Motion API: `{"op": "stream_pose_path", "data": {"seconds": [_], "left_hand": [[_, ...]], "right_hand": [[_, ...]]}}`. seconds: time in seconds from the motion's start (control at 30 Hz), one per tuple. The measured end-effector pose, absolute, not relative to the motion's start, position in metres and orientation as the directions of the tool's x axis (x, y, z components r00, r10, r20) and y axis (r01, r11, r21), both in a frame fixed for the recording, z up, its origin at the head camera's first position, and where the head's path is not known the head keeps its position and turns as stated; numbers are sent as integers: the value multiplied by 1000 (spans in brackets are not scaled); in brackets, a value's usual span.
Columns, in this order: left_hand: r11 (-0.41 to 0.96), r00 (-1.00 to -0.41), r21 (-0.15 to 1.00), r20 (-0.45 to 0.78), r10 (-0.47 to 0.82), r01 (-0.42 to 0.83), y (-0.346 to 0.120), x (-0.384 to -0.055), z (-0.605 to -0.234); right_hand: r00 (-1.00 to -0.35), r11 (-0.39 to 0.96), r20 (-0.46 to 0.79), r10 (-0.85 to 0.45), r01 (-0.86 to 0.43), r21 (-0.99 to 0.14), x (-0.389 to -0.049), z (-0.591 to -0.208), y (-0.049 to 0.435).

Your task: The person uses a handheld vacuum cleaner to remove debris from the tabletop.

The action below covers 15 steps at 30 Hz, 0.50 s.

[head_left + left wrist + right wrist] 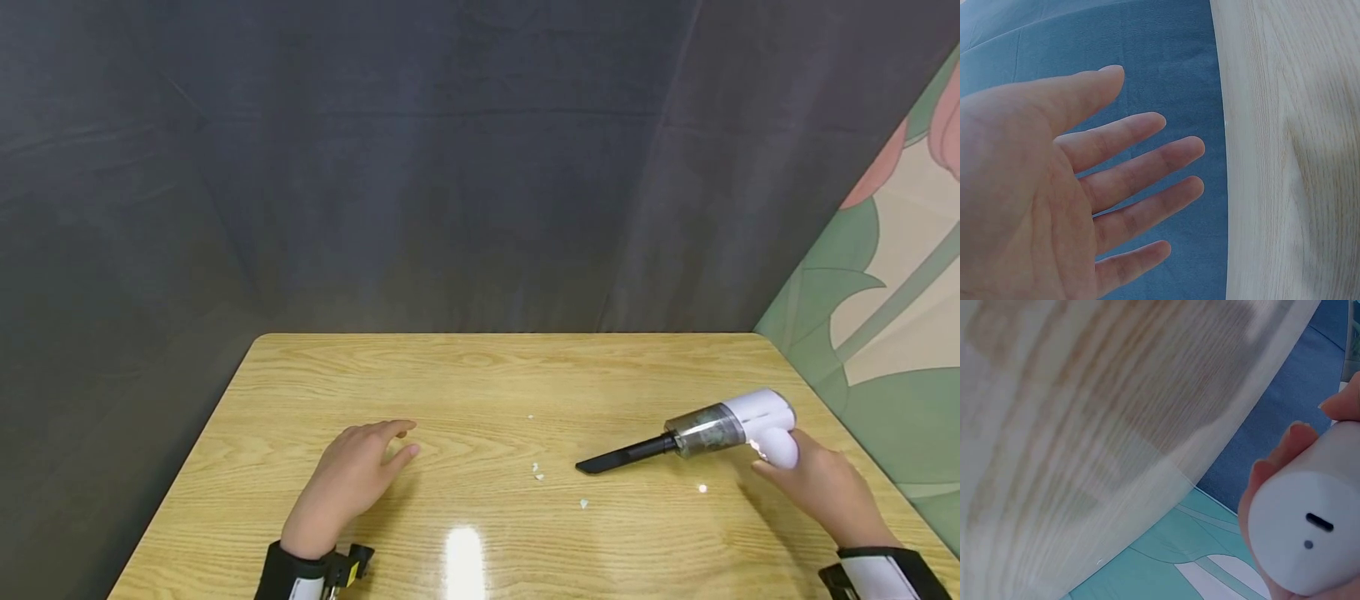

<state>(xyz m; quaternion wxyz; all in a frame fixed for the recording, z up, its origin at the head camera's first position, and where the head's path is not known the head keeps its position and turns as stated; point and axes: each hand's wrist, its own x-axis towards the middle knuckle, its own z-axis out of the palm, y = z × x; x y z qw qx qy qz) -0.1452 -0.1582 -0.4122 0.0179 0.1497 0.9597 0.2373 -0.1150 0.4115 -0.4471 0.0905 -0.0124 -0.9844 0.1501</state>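
Observation:
On the right of the head view, my right hand point(828, 487) grips the white handle of a handheld vacuum cleaner point(757, 417). Its smoky clear dust cup and black crevice nozzle point(626, 456) point left, the tip low over the table. In the right wrist view the round white handle end point(1304, 534), with a slot and a dot, shows with fingers curled round it. My left hand point(352, 471) hovers over the table at the left, holding nothing; in the left wrist view its fingers point(1141, 165) are spread and nearly straight. Small pale scraps point(538, 477) lie left of the nozzle tip.
The wood-grain table point(337, 375) fills the lower part of the head view. Another scrap point(584, 503) lies nearer the front, and a tiny one point(530, 416) farther back. A dark grey cloth point(450, 167) hangs behind; a flower-patterned cloth point(900, 333) is at the right.

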Motion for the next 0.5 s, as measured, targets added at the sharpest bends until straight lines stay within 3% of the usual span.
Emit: {"op": "stream_pose_path", "data": {"seconds": [0.23, 0.5], "left_hand": [[846, -956, 460, 28, 291, 271, -158, -145, -412], [843, -953, 461, 26, 301, 278, -158, -146, -411]], "right_hand": [[-977, 957, 208, 41, -22, -290, -109, -449, 411], [-987, 953, 155, 45, -4, -302, -107, -446, 412]]}}
